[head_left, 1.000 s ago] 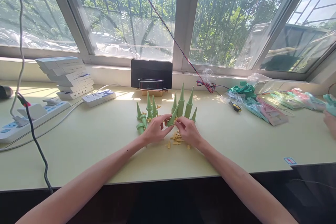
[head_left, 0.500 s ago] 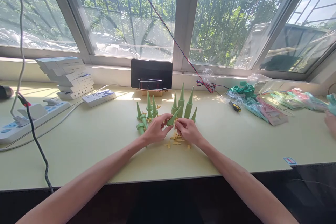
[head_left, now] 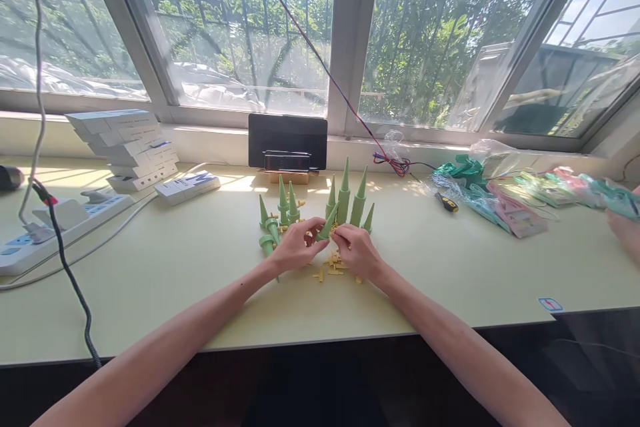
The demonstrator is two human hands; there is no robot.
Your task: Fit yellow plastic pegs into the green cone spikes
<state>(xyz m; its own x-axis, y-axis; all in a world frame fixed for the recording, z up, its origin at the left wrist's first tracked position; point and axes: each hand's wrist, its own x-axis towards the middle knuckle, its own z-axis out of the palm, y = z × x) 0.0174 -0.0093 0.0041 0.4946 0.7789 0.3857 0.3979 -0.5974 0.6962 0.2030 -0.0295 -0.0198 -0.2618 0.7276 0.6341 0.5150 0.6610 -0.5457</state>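
Observation:
My left hand is closed round the base of a green plastic watering spike, whose pointed end tilts up to the right. Close against it, my right hand pinches a small yellow T-shaped piece, mostly covered by the fingertips, at the spike's side. Below the hands lies a loose pile of yellow T-shaped pieces. Several green spikes stand or lean to the left, some with yellow pieces fitted. More tall green spikes stand upright behind my right hand.
A black tablet leans on a stand at the back. White boxes and a power strip are on the left. To the right lie a yellow-black tool and bagged packets. Another person's hand is at the right edge.
The spike is turned slightly more upright in my left hand; both hands have barely moved. At the right edge, the other person's hand has come further into view by a teal bag.

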